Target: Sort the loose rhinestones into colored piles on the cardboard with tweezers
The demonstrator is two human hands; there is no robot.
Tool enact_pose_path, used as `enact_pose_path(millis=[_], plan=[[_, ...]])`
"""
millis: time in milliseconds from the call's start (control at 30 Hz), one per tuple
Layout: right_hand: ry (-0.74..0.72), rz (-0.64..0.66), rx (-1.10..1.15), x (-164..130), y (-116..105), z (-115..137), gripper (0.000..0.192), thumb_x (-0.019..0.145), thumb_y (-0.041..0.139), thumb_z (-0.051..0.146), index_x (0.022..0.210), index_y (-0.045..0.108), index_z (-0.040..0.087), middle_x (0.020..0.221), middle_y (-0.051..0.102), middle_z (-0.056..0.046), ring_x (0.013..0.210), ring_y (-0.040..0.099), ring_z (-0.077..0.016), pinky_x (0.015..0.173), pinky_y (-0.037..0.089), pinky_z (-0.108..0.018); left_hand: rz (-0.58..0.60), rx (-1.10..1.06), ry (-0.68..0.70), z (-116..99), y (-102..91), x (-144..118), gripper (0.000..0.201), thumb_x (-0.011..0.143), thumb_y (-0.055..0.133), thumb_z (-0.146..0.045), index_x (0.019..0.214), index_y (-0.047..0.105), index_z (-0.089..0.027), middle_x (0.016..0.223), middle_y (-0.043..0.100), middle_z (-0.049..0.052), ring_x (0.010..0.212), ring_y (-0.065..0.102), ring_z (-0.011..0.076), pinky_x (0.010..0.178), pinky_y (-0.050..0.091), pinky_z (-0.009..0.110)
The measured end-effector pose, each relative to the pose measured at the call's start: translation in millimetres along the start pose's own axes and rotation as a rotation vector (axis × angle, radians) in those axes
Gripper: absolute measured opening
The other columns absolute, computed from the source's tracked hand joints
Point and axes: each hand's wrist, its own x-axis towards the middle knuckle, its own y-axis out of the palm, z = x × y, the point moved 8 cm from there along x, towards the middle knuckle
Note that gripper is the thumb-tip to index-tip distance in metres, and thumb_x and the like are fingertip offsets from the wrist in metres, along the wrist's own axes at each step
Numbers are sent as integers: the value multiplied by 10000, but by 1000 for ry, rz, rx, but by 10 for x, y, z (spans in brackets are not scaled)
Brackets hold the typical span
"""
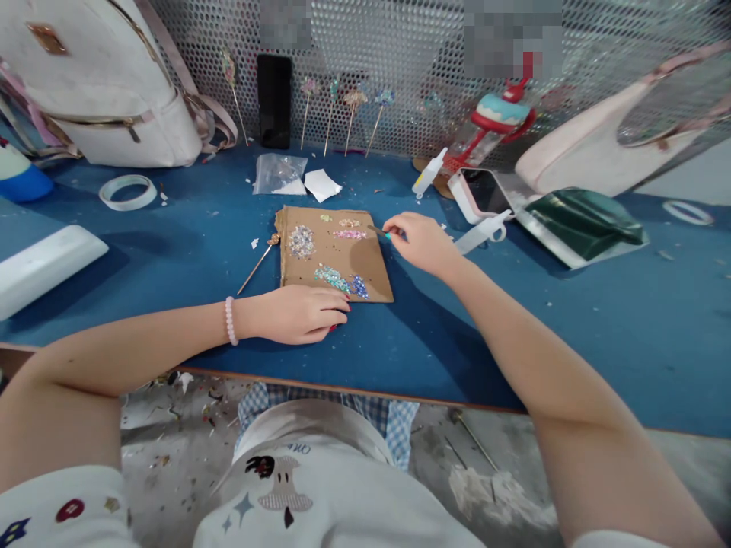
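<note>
A square of brown cardboard [308, 285] lies in front of me with small piles of beads or sequins on it. The pile at the left is silvery-lilac [301, 241], the strip at upper right is pink [349, 235], and the lower ones are teal [331, 278] and blue [359, 287]. My left hand [302, 313] rests palm down over the cardboard's near edge, fingers stretched out. At the right edge, my right hand [419, 240] pinches a thin tool [375, 230] with a narrow dark tip and a teal bit. A hair stick [256, 264] touches the cardboard's left side.
Decorated sticks [350, 122] and a black phone [275, 103] stand against the perforated metal panel. Glue bottles [429, 175], a white phone [485, 194] and a dark green packet [582, 224] lie to the right. Tape [128, 192] and a white case [49, 266] are left.
</note>
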Motion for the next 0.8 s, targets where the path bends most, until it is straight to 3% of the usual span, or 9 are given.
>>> enact_pose_path(millis=[300, 800], plan=[[50, -16, -28, -17, 121, 142, 335, 806, 458, 135, 923, 767, 192, 802, 672, -98, 709, 588, -213, 670, 465, -364, -10, 21, 26, -14, 1, -1, 258, 968, 463, -156, 1084, 672, -58, 1176, 681, 183, 1180, 618, 269, 1007, 544, 380], [122, 170, -93, 23, 114, 326, 326, 893, 443, 87, 1019, 737, 150, 983, 670, -132, 913, 621, -239, 839, 461, -364, -12, 30, 23, -6, -5, 11, 250, 967, 468, -161, 1087, 669, -71, 1178, 683, 172, 1184, 617, 255, 1031, 529, 367]])
